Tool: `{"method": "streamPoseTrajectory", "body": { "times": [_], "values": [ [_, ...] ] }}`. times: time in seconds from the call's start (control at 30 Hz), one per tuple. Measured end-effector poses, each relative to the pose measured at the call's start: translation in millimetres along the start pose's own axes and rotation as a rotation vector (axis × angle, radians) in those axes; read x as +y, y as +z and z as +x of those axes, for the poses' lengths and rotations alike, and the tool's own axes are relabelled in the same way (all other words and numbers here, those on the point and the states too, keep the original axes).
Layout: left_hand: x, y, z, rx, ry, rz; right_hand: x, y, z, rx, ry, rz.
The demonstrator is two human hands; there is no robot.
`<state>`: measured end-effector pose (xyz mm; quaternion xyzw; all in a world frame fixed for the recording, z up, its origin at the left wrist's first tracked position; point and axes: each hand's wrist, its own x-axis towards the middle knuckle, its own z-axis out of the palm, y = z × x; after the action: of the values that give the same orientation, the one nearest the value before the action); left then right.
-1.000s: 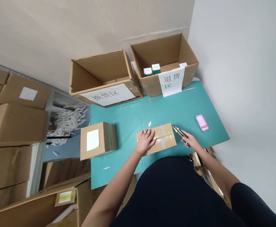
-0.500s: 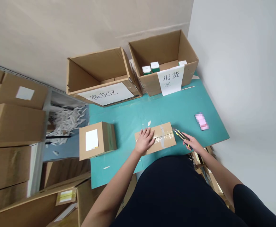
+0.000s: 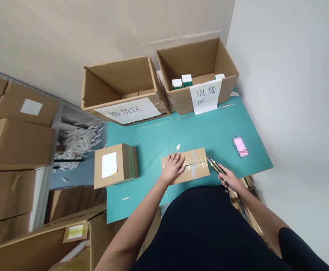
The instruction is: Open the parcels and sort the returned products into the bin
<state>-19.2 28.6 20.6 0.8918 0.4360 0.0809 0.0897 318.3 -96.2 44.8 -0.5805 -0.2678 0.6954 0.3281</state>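
Observation:
A small taped cardboard box lies on the green table in front of me. My left hand rests flat on its left part, fingers stretched out. A dark line runs along the tape on top, and a greyish strip crosses it. My right hand is wrapped round a black and yellow utility knife. The knife's tip is by the box's right end; whether it touches the cardboard I cannot tell.
Two large open cartons stand at the back: a left carton and a right carton holding white-and-green boxes. A labelled box sits at left. A pixelated pink item lies at right. Stacked cartons fill the left side.
The knife and my right hand have shifted slightly down, to the box's right end. My left hand stays on the box. The view has tilted a little.

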Motion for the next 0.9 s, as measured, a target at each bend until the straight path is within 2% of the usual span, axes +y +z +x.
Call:
{"method": "streamPoseTrajectory", "body": {
  "times": [0.57, 0.73, 0.9],
  "values": [
    [0, 3.0, 0, 0.007, 0.004, -0.008, 2, 2, -12, 0.031, 0.036, -0.170],
    [0, 1.4, 1, 0.008, -0.012, -0.043, -18, -11, -13, 0.008, 0.086, -0.250],
    [1, -2.8, 4, -0.003, -0.012, -0.062, -40, -28, -10, -0.087, 0.106, -0.308]
  ]
}}
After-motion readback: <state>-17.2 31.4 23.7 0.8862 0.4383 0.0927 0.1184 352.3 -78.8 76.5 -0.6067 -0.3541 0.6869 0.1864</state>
